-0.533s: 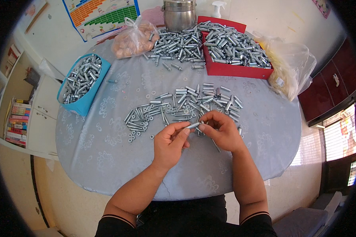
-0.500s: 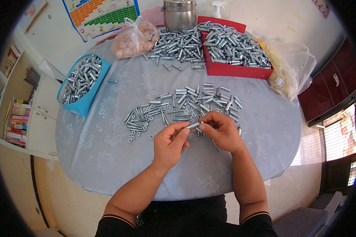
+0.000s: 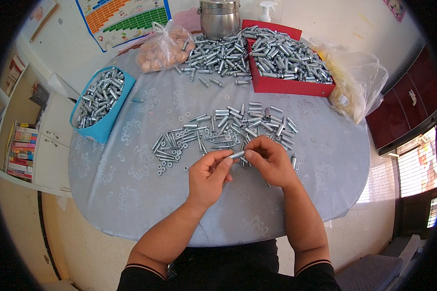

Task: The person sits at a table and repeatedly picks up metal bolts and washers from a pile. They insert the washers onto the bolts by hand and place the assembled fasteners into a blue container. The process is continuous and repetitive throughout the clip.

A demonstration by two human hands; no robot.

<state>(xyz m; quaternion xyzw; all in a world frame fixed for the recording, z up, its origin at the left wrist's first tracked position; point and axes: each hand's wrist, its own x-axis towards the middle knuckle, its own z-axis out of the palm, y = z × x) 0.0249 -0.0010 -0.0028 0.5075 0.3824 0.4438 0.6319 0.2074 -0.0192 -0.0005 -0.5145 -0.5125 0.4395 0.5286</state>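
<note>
Over the near side of the loose hardware, my two hands meet at a small silver metal sleeve (image 3: 236, 155). My left hand (image 3: 208, 175) pinches its left end between thumb and fingers. At the other end, the thumb and fingertips of my right hand (image 3: 271, 162) close on it. The tip of a thin metal rod (image 3: 268, 184) shows just below my right hand; the rest of it is hidden. Beyond my hands lie silver sleeves (image 3: 222, 112), thin bolts (image 3: 166, 156) and small nuts (image 3: 163, 164) in a spread-out heap.
A blue box (image 3: 96, 130) of assembled anchor bolts stands at left. At the back are an anchor bolt pile (image 3: 221, 56), a full red box (image 3: 296, 87), a tied bag (image 3: 162, 51), a metal pot (image 3: 219, 19) and a clear bag (image 3: 357, 82). A patterned grey cloth (image 3: 131, 194) covers the table.
Both hands stay almost in place on the sleeve. Less of the thin rod below my right hand shows now than before.
</note>
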